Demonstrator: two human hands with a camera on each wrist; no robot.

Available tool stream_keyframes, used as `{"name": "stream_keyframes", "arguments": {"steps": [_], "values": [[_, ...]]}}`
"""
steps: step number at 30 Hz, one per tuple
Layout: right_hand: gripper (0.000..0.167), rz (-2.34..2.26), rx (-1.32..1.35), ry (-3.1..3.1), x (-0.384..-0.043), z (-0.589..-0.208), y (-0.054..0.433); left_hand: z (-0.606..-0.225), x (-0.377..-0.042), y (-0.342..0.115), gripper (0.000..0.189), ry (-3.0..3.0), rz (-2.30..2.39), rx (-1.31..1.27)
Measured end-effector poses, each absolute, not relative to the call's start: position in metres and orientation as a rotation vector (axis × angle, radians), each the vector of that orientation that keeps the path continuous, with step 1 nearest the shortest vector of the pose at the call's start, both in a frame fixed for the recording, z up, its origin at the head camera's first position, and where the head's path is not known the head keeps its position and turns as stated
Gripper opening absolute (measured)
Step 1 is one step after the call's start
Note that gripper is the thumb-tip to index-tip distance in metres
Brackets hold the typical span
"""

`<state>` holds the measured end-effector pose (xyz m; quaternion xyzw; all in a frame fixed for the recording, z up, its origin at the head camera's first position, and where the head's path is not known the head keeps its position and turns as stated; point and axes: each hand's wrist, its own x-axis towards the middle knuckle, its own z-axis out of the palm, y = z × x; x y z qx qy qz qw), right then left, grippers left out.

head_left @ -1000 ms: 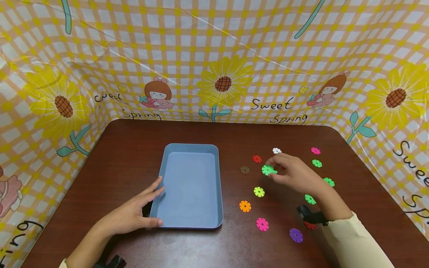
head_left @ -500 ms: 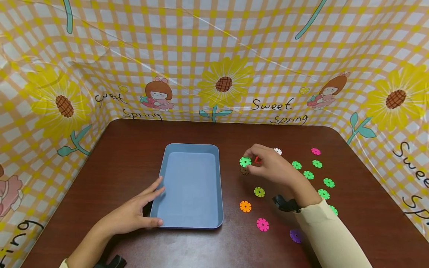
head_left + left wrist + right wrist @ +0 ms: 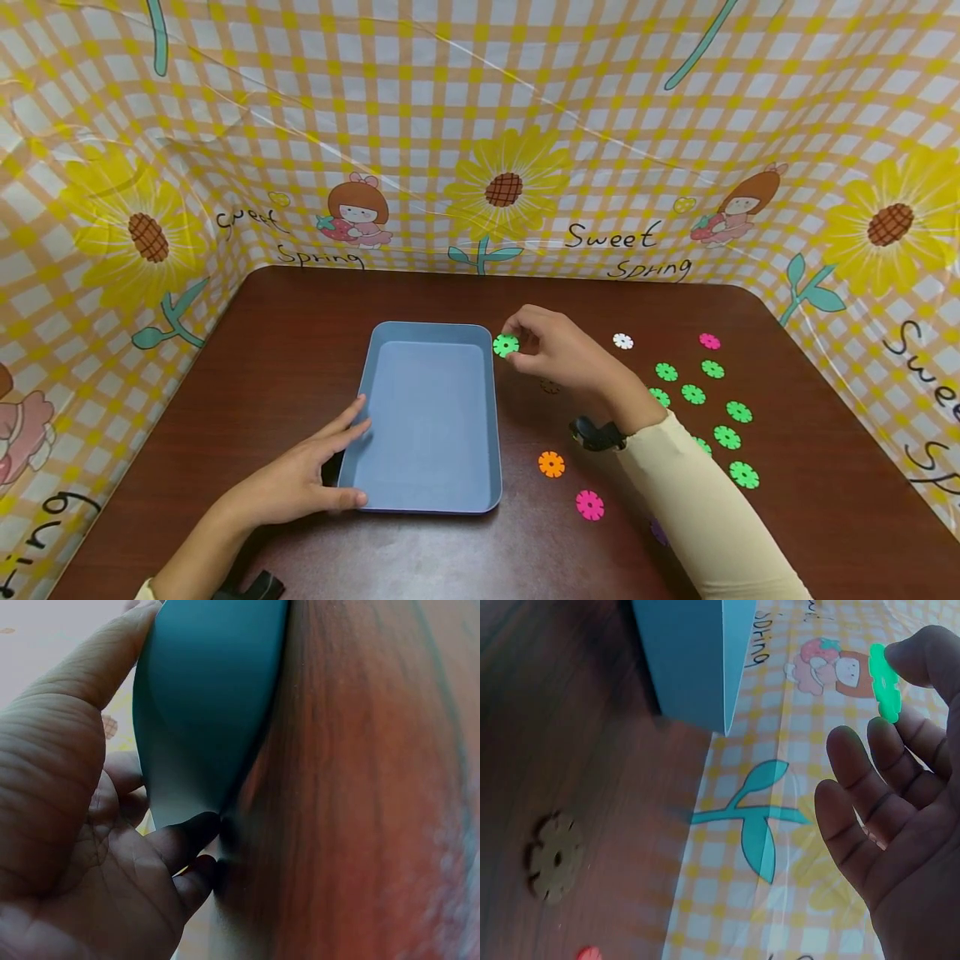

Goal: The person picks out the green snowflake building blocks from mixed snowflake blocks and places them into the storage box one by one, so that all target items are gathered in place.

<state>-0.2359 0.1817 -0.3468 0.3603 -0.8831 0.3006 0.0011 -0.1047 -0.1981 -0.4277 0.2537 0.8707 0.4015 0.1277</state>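
My right hand pinches a green notched plastic disc between thumb and fingertips, by the far right corner of a blue rectangular tray. In the right wrist view the disc is held edge-on, away from the other fingers. Nothing lies in the tray. My left hand holds the tray's left side, with thumb at the near corner and two fingertips over the rim. Seen from the left wrist, other fingers curl against the outer wall. A brown disc lies below my right hand.
Several green discs lie on the brown table at right. White, pink and orange discs lie around my right arm, which partly covers a purple one. Checked cloth rises behind the table.
My right hand has carried the green disc leftward, from among the other discs to the tray's far right corner. My left hand and the tray have stayed in place.
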Motion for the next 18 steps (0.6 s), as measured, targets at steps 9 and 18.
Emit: {"name": "stream_keyframes", "arguments": {"steps": [9, 18], "values": [[0.018, 0.959, 1.166, -2.758, -0.248, -0.342, 0.155, -0.428, -0.104, -0.198, 0.095, 2.549, 1.161, 0.737], [0.015, 0.983, 1.170, -2.752, -0.258, -0.342, 0.132, -0.425, -0.104, -0.197, 0.096, 2.541, 1.169, 0.736]]}}
